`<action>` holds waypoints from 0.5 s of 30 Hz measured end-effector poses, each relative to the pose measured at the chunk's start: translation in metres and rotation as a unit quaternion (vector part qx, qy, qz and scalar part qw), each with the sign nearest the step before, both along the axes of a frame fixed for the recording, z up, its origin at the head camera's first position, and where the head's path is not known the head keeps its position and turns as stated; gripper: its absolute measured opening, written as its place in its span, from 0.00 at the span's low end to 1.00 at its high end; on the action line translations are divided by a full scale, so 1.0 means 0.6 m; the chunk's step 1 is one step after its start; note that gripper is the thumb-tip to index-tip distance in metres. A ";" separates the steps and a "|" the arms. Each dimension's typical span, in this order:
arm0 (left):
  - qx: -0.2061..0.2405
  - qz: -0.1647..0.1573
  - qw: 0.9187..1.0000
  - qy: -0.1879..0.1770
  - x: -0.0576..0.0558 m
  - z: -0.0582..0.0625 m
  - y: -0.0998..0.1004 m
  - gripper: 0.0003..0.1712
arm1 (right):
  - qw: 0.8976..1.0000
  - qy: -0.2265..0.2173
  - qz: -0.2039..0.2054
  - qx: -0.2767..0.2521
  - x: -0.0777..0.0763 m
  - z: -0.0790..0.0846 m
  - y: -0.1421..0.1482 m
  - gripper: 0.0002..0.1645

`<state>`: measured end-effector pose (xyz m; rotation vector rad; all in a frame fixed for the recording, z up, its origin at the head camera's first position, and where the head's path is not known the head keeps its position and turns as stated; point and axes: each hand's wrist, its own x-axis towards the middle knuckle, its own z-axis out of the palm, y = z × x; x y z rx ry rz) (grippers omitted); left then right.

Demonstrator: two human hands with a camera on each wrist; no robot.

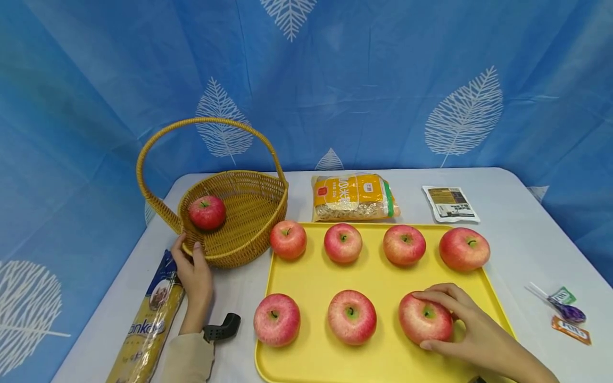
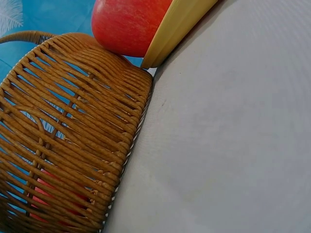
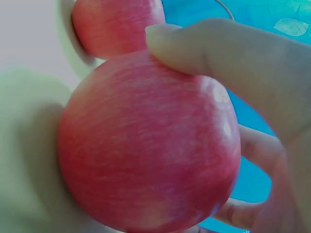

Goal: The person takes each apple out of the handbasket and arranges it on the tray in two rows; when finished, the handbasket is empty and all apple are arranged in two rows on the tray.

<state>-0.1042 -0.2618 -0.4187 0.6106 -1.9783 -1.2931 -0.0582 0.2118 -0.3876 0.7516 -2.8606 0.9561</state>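
Observation:
My right hand (image 1: 471, 327) holds a red apple (image 1: 423, 322), thumb on the near side and fingers over the far side. The apple is at the front right of the yellow tray (image 1: 311, 282). In the right wrist view the held apple (image 3: 146, 145) fills the middle, the thumb across its upper edge. At the left, my left hand (image 1: 195, 274) grips the near-left rim of a woven basket (image 1: 256, 242) with a tall handle. One apple (image 1: 207, 212) lies inside it. Through the basket weave (image 2: 73, 126) in the left wrist view, a patch of red shows.
Several other apples (image 1: 352, 317) stand on the tray in two rows. Behind it lie a yellow grain bag (image 1: 354, 197) and a small flat packet (image 1: 450, 204). A long noodle packet (image 1: 148, 324) lies by the left forearm. A lollipop (image 1: 567, 311) and wrapped sweets (image 1: 571, 330) are at right.

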 end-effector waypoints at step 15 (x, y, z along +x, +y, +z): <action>0.001 -0.007 1.000 0.011 0.002 0.002 0.001 0.24 | 0.993 -0.119 -0.008 -0.005 0.009 -0.013 0.003 0.55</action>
